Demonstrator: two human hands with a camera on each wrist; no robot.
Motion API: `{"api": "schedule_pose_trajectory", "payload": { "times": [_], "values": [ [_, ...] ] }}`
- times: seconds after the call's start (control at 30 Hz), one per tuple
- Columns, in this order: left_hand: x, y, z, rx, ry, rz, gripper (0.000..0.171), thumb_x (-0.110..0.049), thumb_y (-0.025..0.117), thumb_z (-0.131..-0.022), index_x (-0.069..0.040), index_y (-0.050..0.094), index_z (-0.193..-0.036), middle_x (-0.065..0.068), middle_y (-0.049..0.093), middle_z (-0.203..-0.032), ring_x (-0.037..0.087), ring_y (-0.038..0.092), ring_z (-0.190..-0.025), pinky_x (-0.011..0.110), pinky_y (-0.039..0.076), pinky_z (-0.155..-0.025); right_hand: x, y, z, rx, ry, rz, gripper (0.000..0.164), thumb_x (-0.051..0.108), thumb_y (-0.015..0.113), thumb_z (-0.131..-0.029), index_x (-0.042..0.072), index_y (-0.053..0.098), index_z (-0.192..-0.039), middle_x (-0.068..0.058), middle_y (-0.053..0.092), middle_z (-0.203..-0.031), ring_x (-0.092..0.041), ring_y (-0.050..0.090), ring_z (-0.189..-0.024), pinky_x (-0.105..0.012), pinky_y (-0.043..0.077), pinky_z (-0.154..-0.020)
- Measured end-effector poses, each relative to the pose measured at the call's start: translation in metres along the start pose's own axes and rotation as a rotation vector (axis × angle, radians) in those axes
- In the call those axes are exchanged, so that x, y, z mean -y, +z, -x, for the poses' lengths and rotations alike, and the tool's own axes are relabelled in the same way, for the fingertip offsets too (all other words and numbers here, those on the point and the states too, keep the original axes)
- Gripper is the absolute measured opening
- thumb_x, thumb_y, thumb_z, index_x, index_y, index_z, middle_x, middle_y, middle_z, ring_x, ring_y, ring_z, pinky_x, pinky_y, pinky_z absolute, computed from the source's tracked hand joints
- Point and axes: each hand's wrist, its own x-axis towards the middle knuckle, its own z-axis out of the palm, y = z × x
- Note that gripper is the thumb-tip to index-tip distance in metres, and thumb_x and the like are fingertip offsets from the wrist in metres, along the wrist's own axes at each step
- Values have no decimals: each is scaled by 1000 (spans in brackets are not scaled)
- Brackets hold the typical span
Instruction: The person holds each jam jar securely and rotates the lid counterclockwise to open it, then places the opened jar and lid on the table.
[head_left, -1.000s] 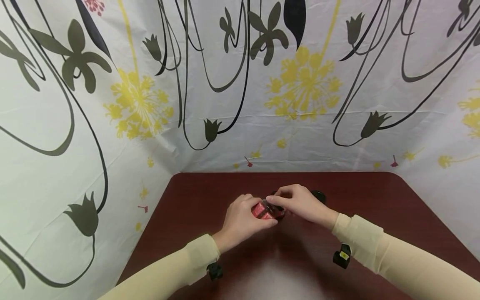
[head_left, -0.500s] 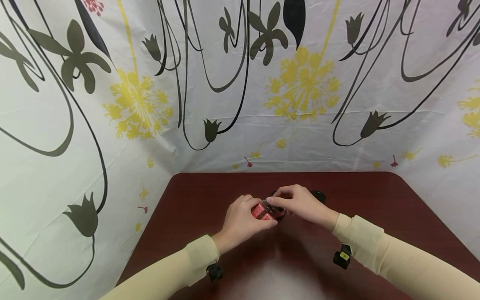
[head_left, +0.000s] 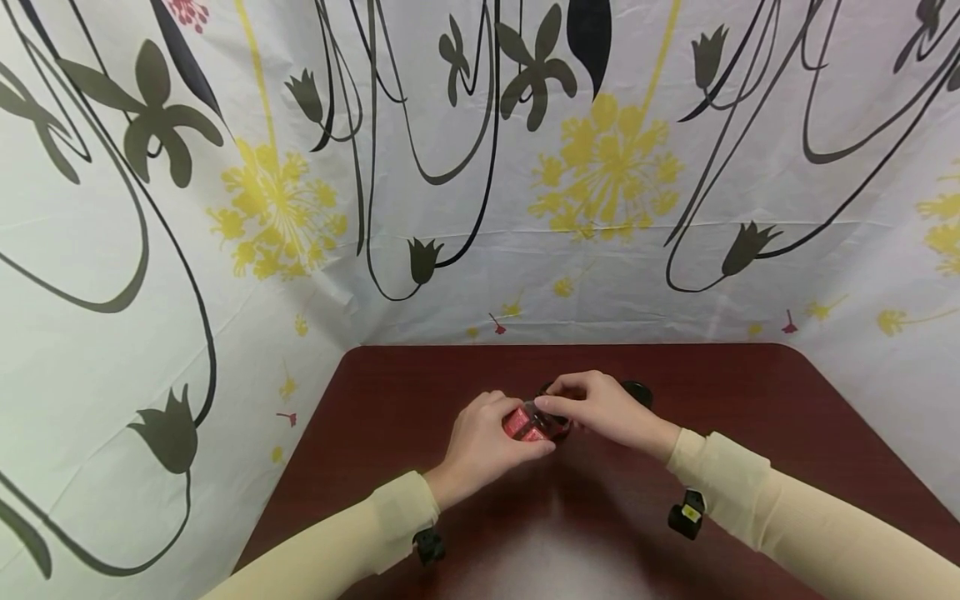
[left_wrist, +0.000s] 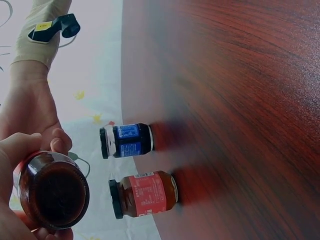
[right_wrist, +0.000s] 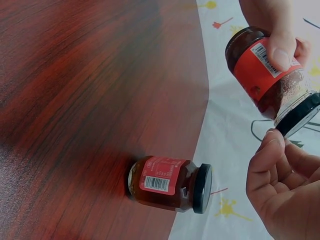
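Observation:
Above the table, my left hand [head_left: 483,437] grips a glass jar [head_left: 519,422] of dark contents with a red label and a black lid [right_wrist: 300,114]. The jar is tilted, and in the left wrist view its round base faces the camera. My right hand [head_left: 596,406] has its thumb and curled fingers at the lid, pinching its edge in the right wrist view. The lid sits on the jar's mouth. Part of the label is behind the left thumb.
On the dark red table [head_left: 420,375] stand two more lidded jars: a pink-labelled jar [left_wrist: 149,194] and a blue-labelled jar [left_wrist: 131,140]. In the head view the right hand and wrist partly hide them. Flower-patterned white cloth [head_left: 465,208] surrounds the table's back and sides.
Hardly anything differs. Both hands stay at the jar, with only a tiny shift of the right hand and forearm.

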Motion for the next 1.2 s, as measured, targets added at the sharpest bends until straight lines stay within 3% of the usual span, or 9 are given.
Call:
{"api": "schedule_pose_trajectory", "payload": {
  "times": [0.2, 0.53, 1.2],
  "values": [
    [0, -1, 1, 8, -3, 5, 48, -60, 83, -73, -20, 72, -97, -13, 54, -82, 5, 49, -76, 20, 45, -56, -1, 1, 1, 5, -7, -5, 37, 62, 66, -90, 29, 73, -105, 3, 70, -88, -22, 64, -69, -41, 53, -60],
    [0, -2, 2, 9, -4, 4, 47, -60, 83, -73, -21, 72, -97, -13, 54, -82, 5, 49, -76, 20, 45, -56, -1, 2, 1, 17, -36, -35, 42, 53, 69, -92, 18, 71, -114, -1, 69, -100, -23, 65, -72, -40, 55, -65],
    [2, -1, 5, 24, -23, 33, 44, -58, 85, -72, -23, 72, -95, -15, 55, -82, 8, 52, -77, 22, 46, -57, -6, 3, 1, 55, -37, -69, 43, 51, 70, -91, 20, 70, -120, 0, 69, -111, -20, 69, -80, -36, 56, -72]
  ]
}}
